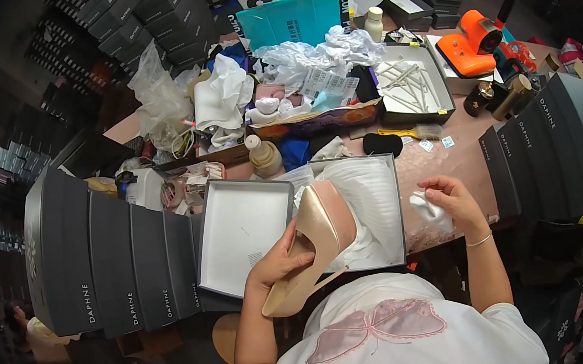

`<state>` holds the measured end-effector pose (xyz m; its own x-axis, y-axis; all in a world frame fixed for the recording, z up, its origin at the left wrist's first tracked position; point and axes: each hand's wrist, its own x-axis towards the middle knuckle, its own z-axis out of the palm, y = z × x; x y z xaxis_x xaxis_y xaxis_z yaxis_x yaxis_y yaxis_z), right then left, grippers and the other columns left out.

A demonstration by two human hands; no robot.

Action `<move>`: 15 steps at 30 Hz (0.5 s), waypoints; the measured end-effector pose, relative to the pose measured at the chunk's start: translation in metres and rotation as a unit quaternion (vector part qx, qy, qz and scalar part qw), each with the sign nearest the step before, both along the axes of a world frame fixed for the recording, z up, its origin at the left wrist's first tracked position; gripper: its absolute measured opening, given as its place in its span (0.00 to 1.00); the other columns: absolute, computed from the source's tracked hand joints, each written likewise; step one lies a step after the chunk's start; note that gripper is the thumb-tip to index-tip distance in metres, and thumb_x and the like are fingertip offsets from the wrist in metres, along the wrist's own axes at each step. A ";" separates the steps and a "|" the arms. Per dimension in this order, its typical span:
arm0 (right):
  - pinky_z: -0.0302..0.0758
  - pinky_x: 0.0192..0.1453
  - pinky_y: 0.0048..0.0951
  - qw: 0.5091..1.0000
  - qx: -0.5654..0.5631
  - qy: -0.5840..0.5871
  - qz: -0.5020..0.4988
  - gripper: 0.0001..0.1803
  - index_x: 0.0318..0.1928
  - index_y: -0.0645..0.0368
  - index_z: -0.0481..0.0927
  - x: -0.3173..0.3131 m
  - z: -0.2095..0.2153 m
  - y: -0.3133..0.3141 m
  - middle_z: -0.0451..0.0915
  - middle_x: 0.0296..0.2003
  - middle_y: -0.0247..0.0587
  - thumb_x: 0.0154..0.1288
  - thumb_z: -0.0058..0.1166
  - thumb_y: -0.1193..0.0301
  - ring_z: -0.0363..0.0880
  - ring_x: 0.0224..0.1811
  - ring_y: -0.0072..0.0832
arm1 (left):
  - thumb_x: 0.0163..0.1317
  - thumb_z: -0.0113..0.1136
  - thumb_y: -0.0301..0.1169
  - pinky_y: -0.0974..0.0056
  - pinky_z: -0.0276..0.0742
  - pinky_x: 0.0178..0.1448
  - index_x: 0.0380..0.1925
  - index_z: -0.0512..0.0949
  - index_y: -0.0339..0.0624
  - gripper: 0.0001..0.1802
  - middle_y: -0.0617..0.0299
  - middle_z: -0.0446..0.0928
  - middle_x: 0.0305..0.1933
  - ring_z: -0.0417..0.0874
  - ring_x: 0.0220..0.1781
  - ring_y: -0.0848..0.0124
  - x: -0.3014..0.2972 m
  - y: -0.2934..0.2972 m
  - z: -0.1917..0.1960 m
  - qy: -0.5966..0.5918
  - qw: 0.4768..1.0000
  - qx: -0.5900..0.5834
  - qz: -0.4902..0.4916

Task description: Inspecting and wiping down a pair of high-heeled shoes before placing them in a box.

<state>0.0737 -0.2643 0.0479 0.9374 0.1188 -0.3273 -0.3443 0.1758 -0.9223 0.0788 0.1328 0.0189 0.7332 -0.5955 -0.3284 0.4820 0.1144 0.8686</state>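
Observation:
A champagne-coloured platform high-heeled shoe [329,225] is tilted in front of my body, its toe pointing away and its thin heel toward me. My left hand [278,262] grips it by the side, thumb over the opening. Between the thumb and fingers of my right hand [453,204] is a crumpled white cloth [430,214], held just above the tabletop. Behind the shoe lies an open shoebox [396,197] lined with white padded wrapping [363,190]. The box's pale lid [242,226] rests inside-up on the left.
Stacked dark shoeboxes [109,260] stand on the left, and more boxes [548,153] on the right. Beyond the shoebox are a squat bottle [265,156], a yellow-handled brush [419,132], a tray of white sticks [415,82], crumpled paper [318,51] and an orange device [471,52].

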 end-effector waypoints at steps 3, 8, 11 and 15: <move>0.74 0.44 0.19 0.999 -0.017 -0.024 -0.017 0.13 0.50 0.66 0.78 0.011 -0.017 -0.018 0.80 0.39 0.33 0.65 0.55 0.77 0.76 0.39 0.16 | 0.54 0.73 0.38 0.61 0.72 0.62 0.74 0.46 0.48 0.54 0.57 0.64 0.66 0.72 0.63 0.64 -0.006 -0.014 -0.006 0.068 0.996 -0.053 0.020; 0.74 0.45 0.19 0.996 -0.034 -0.055 -0.068 0.14 0.51 0.67 0.77 0.043 -0.043 -0.040 0.80 0.41 0.34 0.65 0.54 0.78 0.76 0.39 0.16 | 0.58 0.68 0.38 0.57 0.86 0.37 0.72 0.48 0.55 0.48 0.53 0.74 0.52 0.85 0.38 0.60 -0.027 -0.041 -0.011 0.191 0.970 -0.126 0.082; 0.74 0.47 0.19 0.988 0.028 -0.096 -0.118 0.15 0.52 0.67 0.76 0.075 -0.049 -0.044 0.80 0.43 0.36 0.65 0.53 0.79 0.77 0.41 0.17 | 0.62 0.64 0.38 0.58 0.85 0.35 0.72 0.48 0.56 0.45 0.51 0.78 0.46 0.85 0.32 0.58 -0.041 -0.053 -0.016 0.219 0.959 -0.133 0.123; 0.73 0.53 0.22 0.978 0.060 -0.151 -0.128 0.17 0.54 0.68 0.74 0.126 -0.040 -0.032 0.78 0.47 0.38 0.65 0.52 0.81 0.76 0.47 0.20 | 0.65 0.61 0.40 0.59 0.85 0.36 0.72 0.47 0.56 0.41 0.51 0.78 0.44 0.85 0.32 0.59 -0.057 -0.068 -0.014 0.220 0.953 -0.130 0.162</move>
<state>0.1994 -0.2965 0.0075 0.9934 -0.1112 -0.0287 0.0102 0.3343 -0.9424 0.0219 0.0647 0.0047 0.7174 -0.4642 -0.5195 0.6963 0.5027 0.5123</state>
